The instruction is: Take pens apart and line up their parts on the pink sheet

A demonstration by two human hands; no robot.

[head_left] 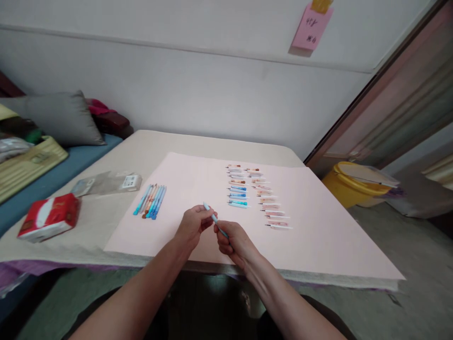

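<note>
Near the front of the pink sheet, a light blue pen [214, 218] is held slanting between both hands. My left hand [194, 223] pinches its upper part between thumb and fingers. Fingers of my right hand [231, 240] wrap round the lower part and hide some of it. Left of the hands lies a bundle of blue, grey and brown pens [150, 201] side by side. Beyond my right hand, blue and brown pens [238, 194] form a column. Further right runs a slanting column of pinkish pens [271, 208], with thin dark-tipped sticks like refills among them.
The pink sheet [318, 236] covers much of the cloth-topped table. At the left are a red tissue pack [50, 216] and a clear plastic wrapper [102, 183]. A yellow bin [348, 186] stands on the floor at the right. A wall [198, 94] closes off the back.
</note>
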